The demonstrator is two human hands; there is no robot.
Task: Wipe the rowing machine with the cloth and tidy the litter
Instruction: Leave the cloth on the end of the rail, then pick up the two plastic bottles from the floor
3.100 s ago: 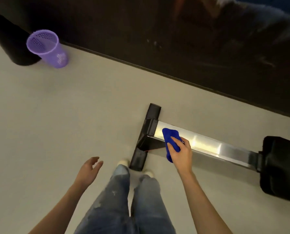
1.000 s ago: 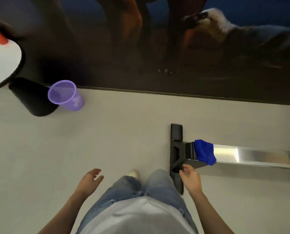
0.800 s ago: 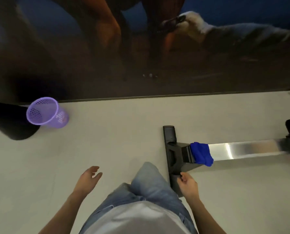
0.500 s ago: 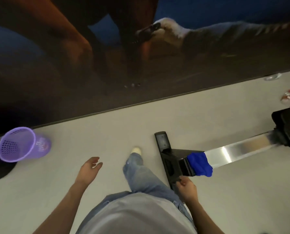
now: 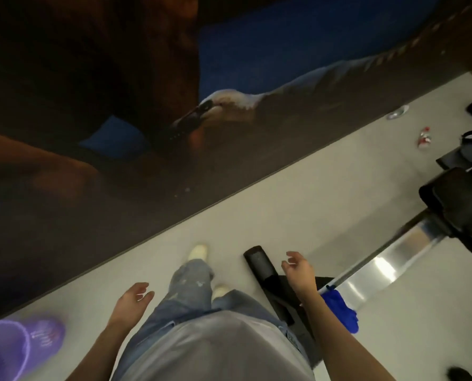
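The rowing machine's shiny metal rail (image 5: pixel 394 259) runs from lower middle up to the right, ending at its black foot bar (image 5: pixel 267 273); its black seat (image 5: pixel 460 210) sits on the rail at the right. The blue cloth (image 5: pixel 342 312) lies draped over the rail's end, held by no hand. My right hand (image 5: pixel 298 273) hovers open above the foot bar, left of the cloth. My left hand (image 5: pixel 131 301) hangs open over the floor beside my left leg. A crumpled red-and-white piece of litter (image 5: pixel 424 138) lies on the floor at the far right, near the wall.
A purple mesh bin (image 5: pixel 12 350) lies at the lower left corner. A dark mural wall (image 5: pixel 174 105) runs diagonally across the top. A round metal floor fitting (image 5: pixel 395 114) sits by the wall near the litter. More black machine parts (image 5: pixel 465 155) stand at the right edge.
My right hand let go of the cloth, leaving it on the rail, then lifted off the foot bar. My view swung right, and the litter came into sight.
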